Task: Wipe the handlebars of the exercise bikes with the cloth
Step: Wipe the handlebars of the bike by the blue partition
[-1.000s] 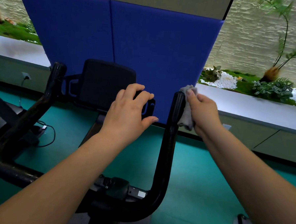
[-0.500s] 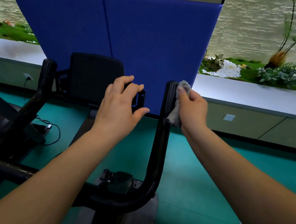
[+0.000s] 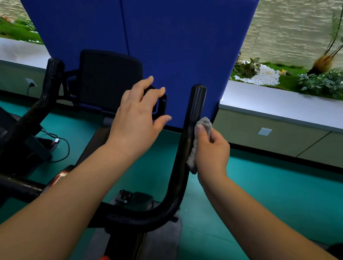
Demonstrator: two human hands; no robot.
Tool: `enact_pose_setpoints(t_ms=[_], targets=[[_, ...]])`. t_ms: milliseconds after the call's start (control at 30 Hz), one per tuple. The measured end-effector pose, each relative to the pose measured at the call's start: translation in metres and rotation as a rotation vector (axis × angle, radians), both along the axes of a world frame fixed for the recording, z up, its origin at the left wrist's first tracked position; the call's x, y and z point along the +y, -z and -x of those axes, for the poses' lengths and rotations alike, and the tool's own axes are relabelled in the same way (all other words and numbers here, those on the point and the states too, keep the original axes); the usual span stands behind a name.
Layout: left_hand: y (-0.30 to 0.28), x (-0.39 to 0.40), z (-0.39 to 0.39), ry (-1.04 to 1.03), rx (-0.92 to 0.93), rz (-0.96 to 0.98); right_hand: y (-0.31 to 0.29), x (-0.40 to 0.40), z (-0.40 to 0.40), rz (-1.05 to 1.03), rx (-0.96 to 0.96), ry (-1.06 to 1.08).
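Cloth (image 3: 197, 143) bunched in right hand (image 3: 212, 152), pressed on right handlebar (image 3: 188, 142); left hand (image 3: 137, 120) loose, holding nothing. Wrap cloth round the bar, stroke downward.

This is looking like an indoor gym or fitness room. A black exercise bike (image 3: 134, 207) is standing on teal rubber-like flooring (image 3: 262, 204), with curved handlebars (image 3: 185, 150) rising toward a blue padded partition (image 3: 171, 40). A long white ledge (image 3: 287, 108) is running along the wall, carrying decorative plants (image 3: 324, 82) and white pebbles (image 3: 263, 76).
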State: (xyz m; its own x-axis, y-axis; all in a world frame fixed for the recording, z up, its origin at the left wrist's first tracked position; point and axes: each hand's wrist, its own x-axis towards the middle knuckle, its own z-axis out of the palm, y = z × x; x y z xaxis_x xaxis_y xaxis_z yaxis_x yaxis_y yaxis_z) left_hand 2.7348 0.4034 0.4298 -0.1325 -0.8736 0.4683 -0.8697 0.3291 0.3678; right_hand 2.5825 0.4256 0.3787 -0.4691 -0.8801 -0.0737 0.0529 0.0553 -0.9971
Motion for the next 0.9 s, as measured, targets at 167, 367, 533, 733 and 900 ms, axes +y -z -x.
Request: enact_pose_setpoints(t_ms=[167,367,533,733,900], targets=[[0.004,0.006,-0.001,0.012,-0.021,-0.013,0.012,0.048,-0.011,0.0,0.105,0.012],[0.002,0.014,-0.01,0.064,-0.028,-0.055,0.0,0.014,-0.008,0.056,0.116,0.035],[0.003,0.022,-0.022,0.081,-0.053,-0.117,0.008,0.036,-0.01,0.131,0.329,-0.041],[0.008,0.034,-0.04,0.08,-0.084,-0.13,-0.002,0.027,0.005,0.302,0.748,-0.182],[0.01,0.042,-0.052,0.078,-0.108,-0.138,-0.02,-0.002,0.006,0.324,1.044,-0.299]])
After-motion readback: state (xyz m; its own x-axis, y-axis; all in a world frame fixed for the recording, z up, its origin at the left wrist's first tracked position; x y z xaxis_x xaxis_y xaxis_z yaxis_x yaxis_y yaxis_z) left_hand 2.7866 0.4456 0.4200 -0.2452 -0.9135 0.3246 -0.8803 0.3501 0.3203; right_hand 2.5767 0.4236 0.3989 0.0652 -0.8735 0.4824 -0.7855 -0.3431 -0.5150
